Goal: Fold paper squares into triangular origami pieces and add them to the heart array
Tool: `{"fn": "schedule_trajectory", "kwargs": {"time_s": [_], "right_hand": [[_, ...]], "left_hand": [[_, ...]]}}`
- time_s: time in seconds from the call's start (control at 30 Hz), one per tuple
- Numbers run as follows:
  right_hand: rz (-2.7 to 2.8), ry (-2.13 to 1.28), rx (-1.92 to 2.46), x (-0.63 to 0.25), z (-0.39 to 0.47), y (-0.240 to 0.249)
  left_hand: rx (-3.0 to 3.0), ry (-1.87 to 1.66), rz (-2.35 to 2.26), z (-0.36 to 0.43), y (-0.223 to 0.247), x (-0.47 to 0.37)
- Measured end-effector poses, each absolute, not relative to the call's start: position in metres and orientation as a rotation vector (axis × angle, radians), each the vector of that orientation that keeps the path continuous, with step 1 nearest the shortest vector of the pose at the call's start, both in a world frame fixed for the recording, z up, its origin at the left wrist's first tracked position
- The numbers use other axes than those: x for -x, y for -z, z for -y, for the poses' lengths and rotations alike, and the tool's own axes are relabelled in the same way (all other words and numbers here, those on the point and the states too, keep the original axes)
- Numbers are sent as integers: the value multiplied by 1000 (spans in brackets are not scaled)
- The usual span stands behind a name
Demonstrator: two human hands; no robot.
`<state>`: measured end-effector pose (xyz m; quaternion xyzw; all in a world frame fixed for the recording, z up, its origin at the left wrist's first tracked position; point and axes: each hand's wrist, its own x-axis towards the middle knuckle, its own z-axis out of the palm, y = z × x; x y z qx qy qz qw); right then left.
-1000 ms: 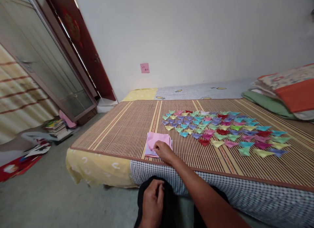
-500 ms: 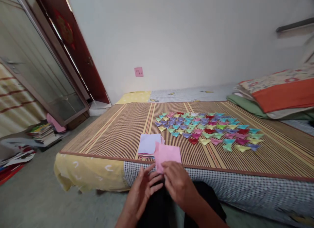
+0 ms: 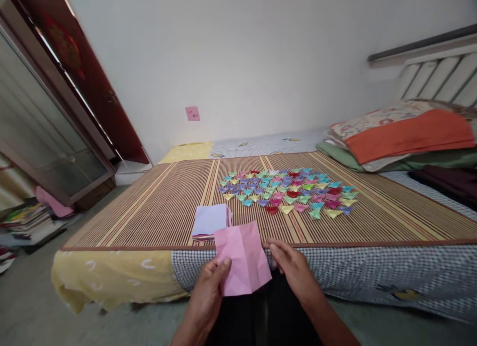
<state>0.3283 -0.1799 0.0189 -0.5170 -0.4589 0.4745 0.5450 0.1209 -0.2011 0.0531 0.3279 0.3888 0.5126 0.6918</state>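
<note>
A pink square sheet of paper [image 3: 244, 259] is spread over my lap, with a vertical crease down its middle. My left hand [image 3: 212, 284] grips its left edge, thumb on top and fingers behind. My right hand [image 3: 290, 266] is beside the sheet's right edge, fingers partly extended and nothing visible in them; its fingertips look just apart from the paper. Behind the sheet's upper left corner lies a stack of square paper [image 3: 210, 220], with a pale lilac sheet on top. Rows of small folded paper pieces [image 3: 286, 189] in many colours cover the mat farther right.
A striped woven mat [image 3: 167, 197] tops the bed, its brown-edged front close to my hands. Folded bedding [image 3: 402, 132] is piled at the right, beside dark cloth [image 3: 443, 187]. A pink note [image 3: 193, 113] is on the wall. Books [image 3: 26, 219] are stacked at far left.
The pink paper has opened out and now hangs lower, nearer me. My left hand has taken its left edge, while my right hand has moved off to its right. The view has turned right.
</note>
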Motion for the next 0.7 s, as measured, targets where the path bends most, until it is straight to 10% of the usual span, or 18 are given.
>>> {"fn": "schedule_trajectory", "kwargs": {"time_s": [0.7], "right_hand": [[1257,-1065,1138,-331,221,-52]], "left_hand": [[-1285,-1053,-1199,216,-70,-103]]}}
